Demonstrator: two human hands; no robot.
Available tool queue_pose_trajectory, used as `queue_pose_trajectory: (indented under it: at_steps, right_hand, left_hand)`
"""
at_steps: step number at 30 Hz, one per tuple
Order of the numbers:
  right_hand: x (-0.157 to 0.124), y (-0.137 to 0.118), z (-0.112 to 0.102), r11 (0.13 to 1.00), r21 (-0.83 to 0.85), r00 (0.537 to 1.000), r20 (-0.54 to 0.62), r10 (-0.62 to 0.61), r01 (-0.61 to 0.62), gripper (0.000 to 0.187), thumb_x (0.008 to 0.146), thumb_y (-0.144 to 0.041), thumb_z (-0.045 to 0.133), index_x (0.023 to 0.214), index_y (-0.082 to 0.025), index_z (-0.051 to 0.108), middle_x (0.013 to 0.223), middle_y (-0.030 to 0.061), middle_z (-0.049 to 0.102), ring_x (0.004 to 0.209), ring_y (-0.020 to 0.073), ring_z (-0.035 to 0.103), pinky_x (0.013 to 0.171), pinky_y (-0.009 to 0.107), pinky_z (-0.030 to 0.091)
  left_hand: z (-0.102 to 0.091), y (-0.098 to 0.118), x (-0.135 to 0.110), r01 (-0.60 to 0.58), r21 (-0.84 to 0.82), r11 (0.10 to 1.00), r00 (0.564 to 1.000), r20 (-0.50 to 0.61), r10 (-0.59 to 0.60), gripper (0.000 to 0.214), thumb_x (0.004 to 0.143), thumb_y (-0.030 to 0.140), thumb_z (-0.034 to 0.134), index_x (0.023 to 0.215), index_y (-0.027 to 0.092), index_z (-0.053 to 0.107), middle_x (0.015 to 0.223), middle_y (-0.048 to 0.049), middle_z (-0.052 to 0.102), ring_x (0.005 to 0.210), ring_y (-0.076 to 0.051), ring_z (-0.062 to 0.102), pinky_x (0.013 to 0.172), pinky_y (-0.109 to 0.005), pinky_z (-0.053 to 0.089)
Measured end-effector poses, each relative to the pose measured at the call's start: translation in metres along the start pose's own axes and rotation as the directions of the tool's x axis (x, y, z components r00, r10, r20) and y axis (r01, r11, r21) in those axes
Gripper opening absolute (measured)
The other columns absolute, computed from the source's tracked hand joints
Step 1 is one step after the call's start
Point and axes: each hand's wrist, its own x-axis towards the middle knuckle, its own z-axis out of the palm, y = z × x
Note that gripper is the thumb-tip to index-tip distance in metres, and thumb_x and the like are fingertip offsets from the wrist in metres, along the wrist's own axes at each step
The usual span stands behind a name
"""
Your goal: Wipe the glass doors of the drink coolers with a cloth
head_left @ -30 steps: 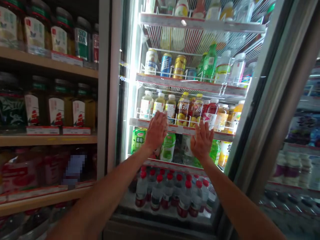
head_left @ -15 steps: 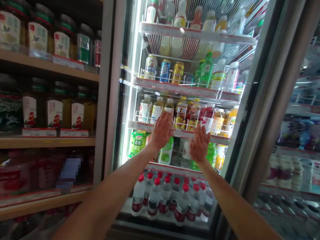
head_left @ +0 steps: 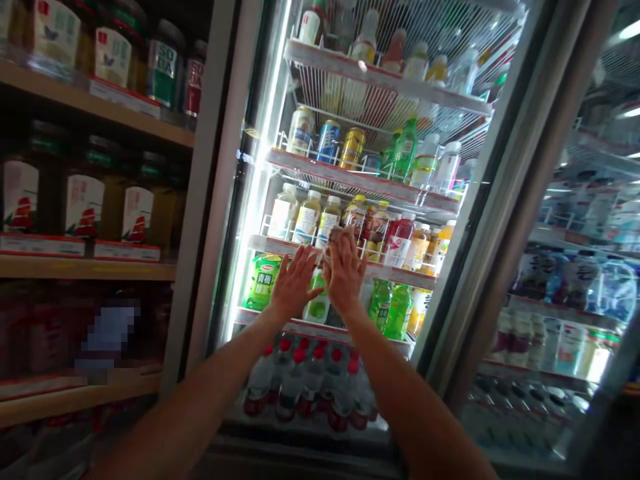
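Observation:
My left hand (head_left: pixel 295 283) is raised in front of the lit drinks fridge, palm forward, fingers apart, with nothing visible in it. Close to its right, my right hand (head_left: pixel 345 273) lies flat against the fridge's glass door. Under its fingertips is a crumpled, pale brownish cloth (head_left: pixel 341 235), partly hidden by the fingers. Behind the glass near the hands stand tea bottles (head_left: pixel 306 220), a red-labelled drink bottle (head_left: pixel 400 241) and green bottles (head_left: pixel 399 312).
The metal door frame (head_left: pixel 493 220) runs slanting at the right, with another drinks fridge (head_left: pixel 560 307) beyond it. Wooden shelves (head_left: pixel 90 267) with bottled drinks stand at the left. Red-capped water bottles (head_left: pixel 315 377) fill the fridge bottom.
My right hand has moved left and up, onto the cloth. My left hand has moved left and down, off the cloth. The view has tilted and shifted.

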Motion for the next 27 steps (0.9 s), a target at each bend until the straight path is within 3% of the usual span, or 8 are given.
queue_pose_trajectory:
  at_steps: [4, 8, 10, 15, 17, 20, 24, 27]
  right_hand:
    - [-0.036, 0.083, -0.029, 0.998, -0.063, 1.000, -0.002, 0.004, -0.004, 0.038, 0.089, -0.030, 0.040, 0.124, -0.020, 0.052, 0.135, 0.0116, 0.048, 0.128, 0.0239, 0.038, 0.106, 0.051, 0.022]
    - [-0.068, 0.158, -0.060, 0.920, -0.134, 0.929, -0.100, 0.357, -0.369, 0.047, 0.086, -0.031, 0.039, 0.127, -0.010, 0.049, 0.139, 0.0221, 0.039, 0.128, 0.0329, 0.038, 0.097, 0.057, 0.032]
    - [-0.074, 0.150, -0.058, 0.906, -0.122, 0.913, -0.104, 0.395, -0.406, 0.050, 0.086, -0.031, 0.038, 0.129, -0.008, 0.046, 0.140, 0.0240, 0.036, 0.130, 0.0332, 0.034, 0.096, 0.055, 0.034]
    - [-0.076, 0.048, -0.016, 0.997, -0.006, 0.995, 0.053, 0.079, -0.079, 0.044, 0.089, -0.025, 0.036, 0.131, -0.018, 0.046, 0.141, 0.0139, 0.040, 0.137, 0.0242, 0.025, 0.107, 0.048, 0.022]
    - [-0.080, 0.032, -0.011, 1.000, 0.010, 0.996, 0.086, -0.010, 0.009, 0.043, 0.089, -0.023, 0.037, 0.130, -0.022, 0.047, 0.140, 0.0102, 0.043, 0.136, 0.0223, 0.027, 0.109, 0.047, 0.017]
    - [-0.095, 0.067, -0.024, 0.999, -0.036, 0.996, 0.080, -0.028, 0.031, 0.041, 0.089, -0.023, 0.037, 0.128, -0.021, 0.049, 0.136, 0.0109, 0.047, 0.133, 0.0222, 0.033, 0.109, 0.049, 0.017]
    - [-0.114, 0.141, -0.052, 0.937, -0.160, 0.950, -0.064, 0.305, -0.311, 0.046, 0.088, -0.025, 0.034, 0.131, -0.016, 0.046, 0.138, 0.0181, 0.043, 0.129, 0.0273, 0.038, 0.102, 0.055, 0.027]
    - [-0.117, 0.133, -0.049, 0.889, -0.138, 0.898, -0.121, 0.424, -0.438, 0.049, 0.086, -0.026, 0.034, 0.132, -0.013, 0.044, 0.140, 0.0221, 0.038, 0.129, 0.0311, 0.036, 0.096, 0.056, 0.033]
  left_hand:
    - [-0.001, 0.014, 0.000, 0.077, 0.025, 0.997, 0.996, 0.049, -0.078, 0.072, 0.082, 0.043, 0.054, 0.141, 0.012, 0.026, 0.148, -0.0145, 0.026, 0.139, -0.025, 0.016, 0.112, -0.048, 0.014]
    - [0.002, 0.024, -0.001, 0.143, 0.007, 0.990, 0.988, 0.059, -0.143, 0.074, 0.082, 0.041, 0.054, 0.143, 0.014, 0.021, 0.149, -0.0146, 0.023, 0.140, -0.025, 0.012, 0.111, -0.051, 0.014]
    - [0.005, 0.029, -0.002, 0.178, -0.002, 0.984, 0.983, 0.047, -0.178, 0.076, 0.082, 0.041, 0.054, 0.143, 0.014, 0.019, 0.149, -0.0151, 0.022, 0.140, -0.027, 0.012, 0.111, -0.053, 0.014]
    - [0.008, 0.041, -0.007, 0.219, 0.021, 0.976, 0.975, 0.039, -0.219, 0.076, 0.082, 0.042, 0.054, 0.143, 0.012, 0.021, 0.149, -0.0165, 0.020, 0.139, -0.030, 0.012, 0.110, -0.055, 0.016]
    - [0.006, 0.042, -0.011, 0.209, 0.036, 0.977, 0.975, 0.069, -0.211, 0.075, 0.081, 0.041, 0.055, 0.142, 0.011, 0.024, 0.149, -0.0167, 0.020, 0.139, -0.030, 0.012, 0.110, -0.054, 0.018]
    - [0.003, 0.043, -0.022, 0.176, 0.036, 0.984, 0.977, 0.118, -0.179, 0.075, 0.080, 0.039, 0.057, 0.142, 0.013, 0.025, 0.149, -0.0158, 0.021, 0.139, -0.030, 0.012, 0.110, -0.054, 0.017]
    - [0.004, 0.047, -0.041, 0.166, 0.032, 0.986, 0.971, 0.169, -0.169, 0.076, 0.077, 0.034, 0.060, 0.142, 0.018, 0.025, 0.150, -0.0137, 0.018, 0.139, -0.029, 0.010, 0.110, -0.055, 0.015]
    - [0.006, 0.054, -0.051, 0.186, 0.033, 0.982, 0.965, 0.182, -0.189, 0.076, 0.077, 0.032, 0.060, 0.142, 0.020, 0.024, 0.150, -0.0136, 0.018, 0.139, -0.030, 0.010, 0.110, -0.057, 0.017]
